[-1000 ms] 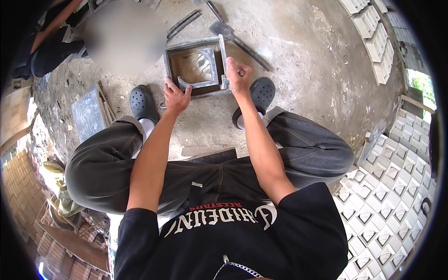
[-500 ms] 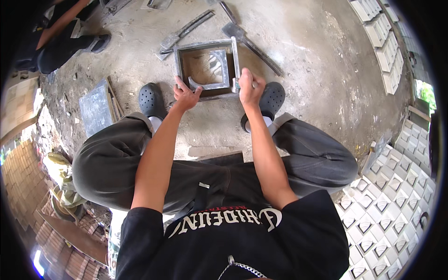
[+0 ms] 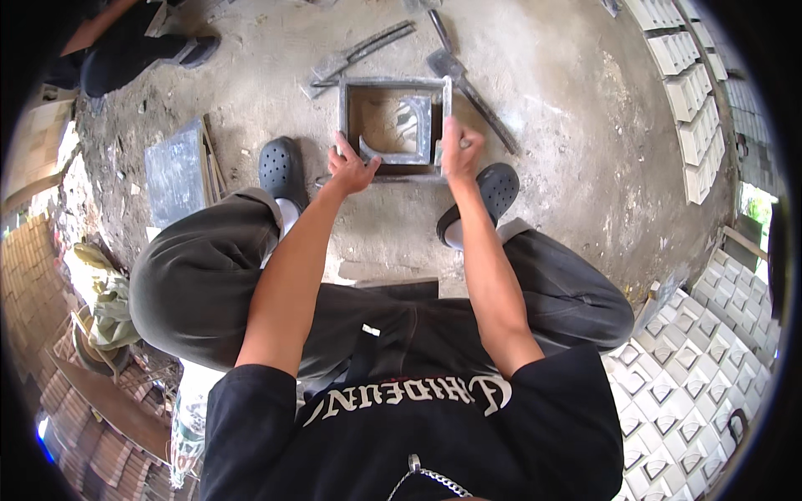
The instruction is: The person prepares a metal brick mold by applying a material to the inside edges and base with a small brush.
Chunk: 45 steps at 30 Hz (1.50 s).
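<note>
A square grey metal mould lies on the floor between my feet. Inside it sits a grey insert with a curved corner, around a dusty tan surface. My left hand grips the mould's near left corner, fingers on the outer wall and thumb by the insert. At the right wall is my right hand, closed and smeared by motion; what it holds is hidden. Beyond the mould lie two long dark metal bars with flat plates, one at the right and one at the left.
My dark clogs flank the mould. A grey flat board lies on the left. Another person's leg and shoe show at the upper left. Pale patterned blocks stand in rows at the right, with more blocks at the lower right.
The mould and both hands appear farther right and slightly lower, as the whole view has shifted. My right hand has turned a little at the mould's right wall; the left keeps its hold.
</note>
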### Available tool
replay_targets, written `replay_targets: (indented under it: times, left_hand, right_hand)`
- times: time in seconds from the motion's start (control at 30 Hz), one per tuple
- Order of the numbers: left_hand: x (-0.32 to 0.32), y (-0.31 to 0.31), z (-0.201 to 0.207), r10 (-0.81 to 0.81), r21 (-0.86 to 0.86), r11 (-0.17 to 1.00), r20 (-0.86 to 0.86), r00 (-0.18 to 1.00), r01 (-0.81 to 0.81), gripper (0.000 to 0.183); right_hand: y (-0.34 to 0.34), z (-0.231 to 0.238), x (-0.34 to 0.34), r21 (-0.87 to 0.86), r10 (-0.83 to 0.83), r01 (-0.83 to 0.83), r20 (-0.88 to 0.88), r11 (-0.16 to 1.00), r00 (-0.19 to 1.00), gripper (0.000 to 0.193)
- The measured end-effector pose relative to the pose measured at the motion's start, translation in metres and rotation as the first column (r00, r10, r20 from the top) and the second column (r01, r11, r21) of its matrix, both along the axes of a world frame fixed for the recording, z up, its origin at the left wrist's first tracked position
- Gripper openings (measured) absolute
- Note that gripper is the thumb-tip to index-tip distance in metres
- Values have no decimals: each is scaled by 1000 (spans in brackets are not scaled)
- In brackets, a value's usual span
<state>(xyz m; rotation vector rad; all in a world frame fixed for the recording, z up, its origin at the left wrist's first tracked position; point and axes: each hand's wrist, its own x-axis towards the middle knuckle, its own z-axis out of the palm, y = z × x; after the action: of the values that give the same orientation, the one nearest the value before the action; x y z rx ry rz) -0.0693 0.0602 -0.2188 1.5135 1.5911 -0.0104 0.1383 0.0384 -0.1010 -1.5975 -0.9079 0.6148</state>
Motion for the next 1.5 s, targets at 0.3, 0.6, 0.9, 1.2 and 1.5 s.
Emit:
replay_targets:
  times: [0.3,0.6,0.9,1.2,1.5]
  left_hand:
    - [-1,5,0,16,22,1000,38,999,-17,120]
    - [-7,-2,-6,-10,-67,998,28,1000,12,121]
    - [-5,-1,-6,-9,-54,999,14,1000,10,121]
    - [2,6,2,-14,-56,998,33,999,16,122]
    - [3,6,3,0,-67,998,22,1000,2,122]
  right_hand:
    - [1,0,-9,-97,119,-113,60,989,991,42]
    - [-7,2,-4,-108,89,-90,-10,990,996,43]
    - [-13,3,-4,-86,53,-55,-31,995,998,45]
    - [-41,-23,-5,6,7,-7,-113,1000,994,42]
    - [-31,-9,5,77,37,-22,-202,997,979,44]
